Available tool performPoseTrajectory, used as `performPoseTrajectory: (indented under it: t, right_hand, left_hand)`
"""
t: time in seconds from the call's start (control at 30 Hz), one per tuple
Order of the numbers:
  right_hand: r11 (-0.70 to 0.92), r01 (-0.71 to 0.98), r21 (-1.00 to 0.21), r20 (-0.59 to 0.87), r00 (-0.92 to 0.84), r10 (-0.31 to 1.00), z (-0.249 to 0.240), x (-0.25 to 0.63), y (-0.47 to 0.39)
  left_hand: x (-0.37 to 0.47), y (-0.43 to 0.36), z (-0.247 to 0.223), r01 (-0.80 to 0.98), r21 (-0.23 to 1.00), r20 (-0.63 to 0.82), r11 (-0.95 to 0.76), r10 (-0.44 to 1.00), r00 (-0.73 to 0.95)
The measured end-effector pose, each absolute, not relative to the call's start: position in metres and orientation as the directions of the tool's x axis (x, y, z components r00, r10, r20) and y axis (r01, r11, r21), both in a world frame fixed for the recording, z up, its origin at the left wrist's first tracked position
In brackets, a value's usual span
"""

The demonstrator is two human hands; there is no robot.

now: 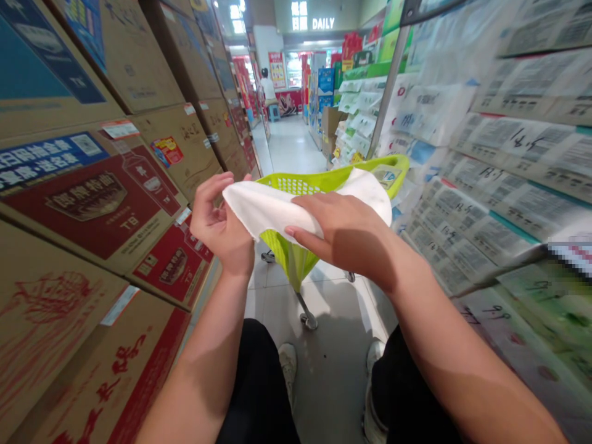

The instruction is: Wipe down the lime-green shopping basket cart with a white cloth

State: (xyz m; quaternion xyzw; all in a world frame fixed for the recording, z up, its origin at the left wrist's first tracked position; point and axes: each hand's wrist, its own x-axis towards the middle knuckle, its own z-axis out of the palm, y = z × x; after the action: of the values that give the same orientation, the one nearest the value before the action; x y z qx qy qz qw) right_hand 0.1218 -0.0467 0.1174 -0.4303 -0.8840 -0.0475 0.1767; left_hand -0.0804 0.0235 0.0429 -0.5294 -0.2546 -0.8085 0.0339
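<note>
A white cloth (pixel 272 206) lies over the near rim of a lime-green shopping cart (pixel 296 265). My right hand (pixel 349 234) is closed on the cloth, the thumb on the near side and the fingers stretched across the top. The cloth continues past my right hand to the cart's right end. At the left end, my left hand (pixel 219 222) is loosely curled, palm partly turned toward me, with the cloth's corner against its thumb side. The thumb is covered by the cloth, and nothing shows within the curled fingers.
Stacked cardboard boxes (pixel 87 197) line the left side. Shelves of packaged paper goods (pixel 499 160) rise close on the right. The tiled aisle (pixel 289 142) runs ahead to a seated person (pixel 267 86) on a blue stool (pixel 274 111). A cart wheel (pixel 308 320) stands before my shoes.
</note>
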Motion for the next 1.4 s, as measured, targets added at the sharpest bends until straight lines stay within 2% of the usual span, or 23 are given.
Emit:
performPoseTrajectory:
  t: [0.07, 0.17, 0.27, 0.37, 0.47, 0.63, 0.73, 0.9, 0.97, 1.0, 1.07, 1.13, 1.27, 1.33, 1.4]
  right_hand:
    - [0.571, 0.820, -0.017, 0.350, -0.531, 0.772, 0.116, 0.119, -0.052]
    - [0.474, 0.879, 0.047, 0.289, -0.466, 0.836, 0.116, 0.119, -0.058]
    - [0.423, 0.903, 0.068, 0.226, -0.427, 0.875, 0.118, 0.120, -0.062]
    - [0.399, 0.915, 0.062, 0.207, -0.402, 0.892, 0.121, 0.120, -0.065]
    - [0.386, 0.921, 0.045, 0.223, -0.386, 0.895, 0.120, 0.119, -0.067]
    - [0.410, 0.912, 0.031, 0.245, -0.405, 0.881, 0.118, 0.119, -0.070]
    - [0.421, 0.907, 0.011, 0.292, -0.405, 0.866, 0.118, 0.121, -0.071]
    - [0.475, 0.879, 0.029, 0.403, -0.446, 0.799, 0.116, 0.118, -0.070]
    - [0.463, 0.885, 0.053, 0.387, -0.445, 0.807, 0.114, 0.116, -0.068]
    - [0.447, 0.892, 0.061, 0.358, -0.438, 0.825, 0.113, 0.114, -0.068]
    - [0.406, 0.912, 0.064, 0.285, -0.406, 0.868, 0.111, 0.112, -0.066]
    - [0.360, 0.931, 0.055, 0.249, -0.362, 0.898, 0.109, 0.110, -0.064]
    - [0.273, 0.960, 0.065, 0.283, -0.280, 0.917, 0.108, 0.112, -0.054]
    - [0.230, 0.970, 0.078, 0.268, -0.243, 0.932, 0.109, 0.118, -0.046]
    - [0.188, 0.979, 0.077, 0.259, -0.201, 0.945, 0.109, 0.128, -0.036]
  left_hand:
    - [-0.083, 0.025, 0.044, 0.241, 0.387, 0.891, -0.890, 0.294, -0.346]
    - [-0.087, 0.032, 0.036, 0.190, 0.504, 0.864, -0.843, 0.485, -0.138]
    - [-0.092, 0.040, 0.022, 0.254, 0.634, 0.737, -0.730, 0.670, 0.087]
    - [-0.093, 0.043, 0.012, 0.286, 0.706, 0.616, -0.648, 0.761, 0.202]
    - [-0.089, 0.042, 0.008, 0.266, 0.752, 0.583, -0.603, 0.797, 0.157]
    - [-0.073, 0.037, 0.006, 0.224, 0.786, 0.606, -0.576, 0.790, -0.093]
    - [-0.067, 0.034, 0.010, 0.247, 0.749, 0.660, -0.614, 0.726, -0.194]
    - [-0.084, 0.040, 0.015, 0.336, 0.598, 0.800, -0.727, 0.518, -0.302]
    - [-0.098, 0.050, 0.008, 0.346, 0.610, 0.792, -0.713, 0.566, -0.228]
    - [-0.105, 0.057, 0.003, 0.360, 0.633, 0.760, -0.685, 0.639, -0.120]
    - [-0.118, 0.070, -0.012, 0.522, 0.627, 0.652, -0.579, 0.756, 0.055]
    - [-0.125, 0.081, -0.027, 0.701, 0.521, 0.538, -0.488, 0.825, 0.174]
    - [-0.127, 0.087, -0.037, 0.842, 0.275, 0.483, -0.465, 0.824, 0.296]
    - [-0.124, 0.083, -0.033, 0.858, 0.235, 0.475, -0.457, 0.824, 0.308]
    - [-0.120, 0.079, -0.028, 0.847, 0.249, 0.471, -0.471, 0.822, 0.319]
